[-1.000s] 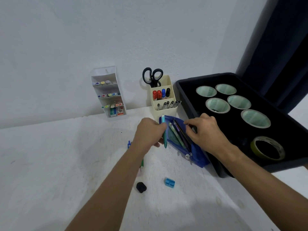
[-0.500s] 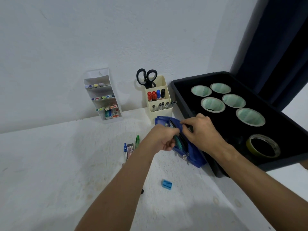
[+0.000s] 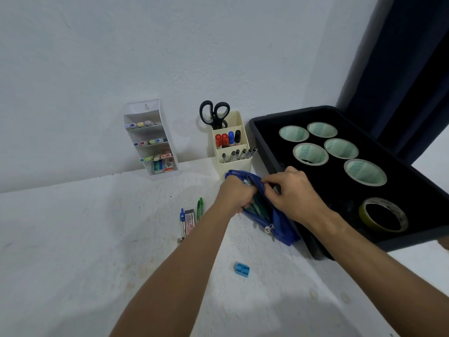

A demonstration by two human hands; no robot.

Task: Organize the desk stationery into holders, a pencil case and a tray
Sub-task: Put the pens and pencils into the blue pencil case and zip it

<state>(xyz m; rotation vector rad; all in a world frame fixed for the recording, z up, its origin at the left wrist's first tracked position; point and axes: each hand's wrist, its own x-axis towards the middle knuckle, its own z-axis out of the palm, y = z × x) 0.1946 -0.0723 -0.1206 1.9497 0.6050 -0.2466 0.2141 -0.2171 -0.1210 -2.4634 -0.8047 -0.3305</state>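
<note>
1. While both hands work at it, the blue pencil case (image 3: 279,229) lies open on the white desk (image 3: 73,239), right beside the near left corner of the black tray (image 3: 267,152).
2. The left hand (image 3: 234,197) has its fingers curled down into the case, around the green pens (image 3: 258,209) inside.
3. The right hand (image 3: 294,193) pinches the far edge of the case and holds it open.
4. A cream holder (image 3: 237,164) stands at the back edge of the desk, just behind the case, with markers, pens and black scissors (image 3: 213,114) in it.
5. A white shelf holder (image 3: 150,139) leans on the wall, further left along the back edge.
6. Six rolls of tape (image 3: 365,172) sit in the tray.
7. A compass (image 3: 181,223), a lead box (image 3: 189,221) and a green pen (image 3: 199,207) lie side by side left of the left arm.
8. A blue sharpener (image 3: 241,269) lies nearer the front edge.
</note>
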